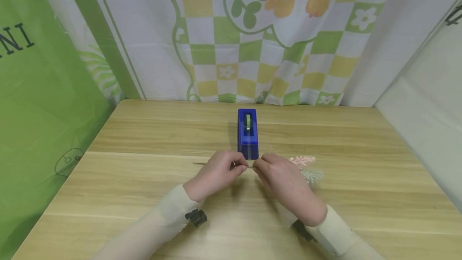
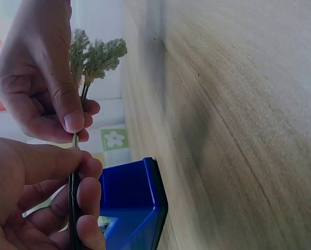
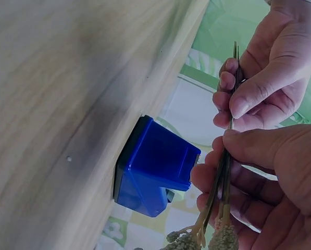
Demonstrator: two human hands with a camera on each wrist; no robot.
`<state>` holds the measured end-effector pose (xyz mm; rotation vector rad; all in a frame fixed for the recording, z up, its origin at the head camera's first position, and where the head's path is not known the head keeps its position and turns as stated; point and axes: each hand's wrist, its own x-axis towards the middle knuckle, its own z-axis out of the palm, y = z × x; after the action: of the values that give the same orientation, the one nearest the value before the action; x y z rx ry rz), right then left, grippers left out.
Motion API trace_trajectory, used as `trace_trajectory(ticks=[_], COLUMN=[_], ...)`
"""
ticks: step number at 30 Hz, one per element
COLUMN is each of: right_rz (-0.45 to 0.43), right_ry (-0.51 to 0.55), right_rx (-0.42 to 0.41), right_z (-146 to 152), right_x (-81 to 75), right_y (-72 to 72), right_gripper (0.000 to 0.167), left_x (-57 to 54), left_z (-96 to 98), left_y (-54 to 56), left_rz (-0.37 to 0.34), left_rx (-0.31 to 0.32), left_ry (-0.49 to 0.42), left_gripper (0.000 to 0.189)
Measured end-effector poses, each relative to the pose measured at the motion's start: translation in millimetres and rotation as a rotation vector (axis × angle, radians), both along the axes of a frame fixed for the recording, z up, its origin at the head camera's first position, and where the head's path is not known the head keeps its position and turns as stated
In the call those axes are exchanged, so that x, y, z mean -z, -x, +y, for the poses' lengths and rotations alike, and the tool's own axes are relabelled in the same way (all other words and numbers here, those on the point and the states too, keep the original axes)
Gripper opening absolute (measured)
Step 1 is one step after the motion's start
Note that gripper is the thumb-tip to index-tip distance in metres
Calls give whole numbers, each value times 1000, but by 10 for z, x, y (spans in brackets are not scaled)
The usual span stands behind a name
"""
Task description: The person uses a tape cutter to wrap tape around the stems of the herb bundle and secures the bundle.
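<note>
The person's left hand (image 1: 216,173) and right hand (image 1: 281,179) meet over the middle of the pale wooden table (image 1: 144,179), both pinching the same thin bunch of dark dried-flower stems (image 3: 225,166). In the wrist views each thumb presses the stems against curled fingers, so both hands are closed on the bunch, with only a short bare stretch of stem between the two grips. Holding it from both sides this way probably keeps the loose stems gathered and lying straight.

The fluffy greenish-white flower heads (image 2: 95,54) stick out past the right hand, toward the table's right edge; from the head camera they show as a pale pink and whitish tuft (image 1: 306,167) just beside that hand, low over the wood. The bare stem ends run out past the left hand, toward the left edge.

A blue plastic tape dispenser with a green roll (image 1: 247,133) stands just beyond the hands, toward the far edge, its near end pointing at the gap between the fingertips. That likely keeps the tape within easy reach of the held stems.
</note>
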<state>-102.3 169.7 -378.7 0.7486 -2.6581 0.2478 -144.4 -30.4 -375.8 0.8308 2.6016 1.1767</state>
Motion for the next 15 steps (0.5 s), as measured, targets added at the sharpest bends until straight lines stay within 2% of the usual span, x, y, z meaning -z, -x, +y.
trace_trajectory(ticks=[15], right_rz=[-13], right_ry=[23], right_rx=[-2], right_z=[20], right_x=[13], right_y=[18], right_gripper=[5], left_x=[12], left_z=[21], left_y=[13], left_rz=[10], left_rx=[10], left_ry=[3], left_gripper=[15])
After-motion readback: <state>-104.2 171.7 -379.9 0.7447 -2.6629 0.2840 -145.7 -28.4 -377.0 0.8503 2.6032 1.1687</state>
